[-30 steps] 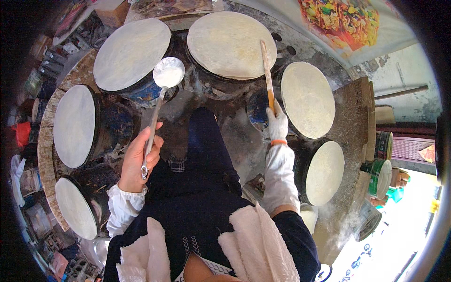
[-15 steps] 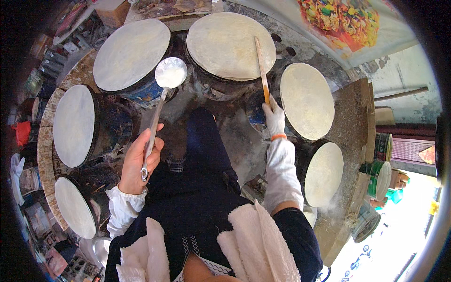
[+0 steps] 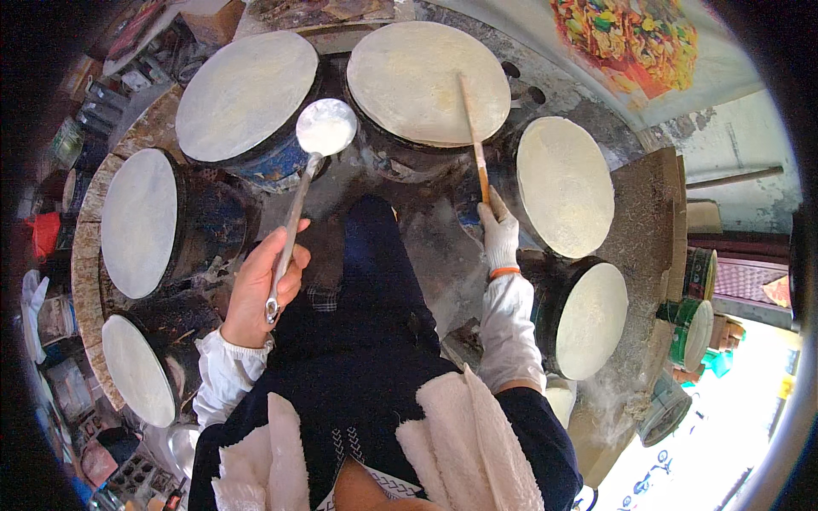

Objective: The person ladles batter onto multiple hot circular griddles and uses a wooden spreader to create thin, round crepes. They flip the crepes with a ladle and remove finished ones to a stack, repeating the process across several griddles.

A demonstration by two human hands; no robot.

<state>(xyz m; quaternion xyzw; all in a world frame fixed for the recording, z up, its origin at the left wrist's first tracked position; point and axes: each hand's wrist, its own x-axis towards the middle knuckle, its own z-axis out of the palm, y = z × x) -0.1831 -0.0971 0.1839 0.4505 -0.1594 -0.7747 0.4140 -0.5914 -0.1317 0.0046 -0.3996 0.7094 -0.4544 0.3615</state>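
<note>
Two tools were up: the bare left hand [image 3: 262, 285] was curled around a metal ladle [image 3: 302, 196], its whitish bowl near the upper-left pale round [image 3: 247, 96]; the gloved right hand [image 3: 500, 234] grasped a wooden stick [image 3: 473, 140], its far end over the centre pale round [image 3: 409, 81] atop a dark drum [image 3: 400, 162]. To my eye, good work meant a light, flat stick and a level ladle.
</note>
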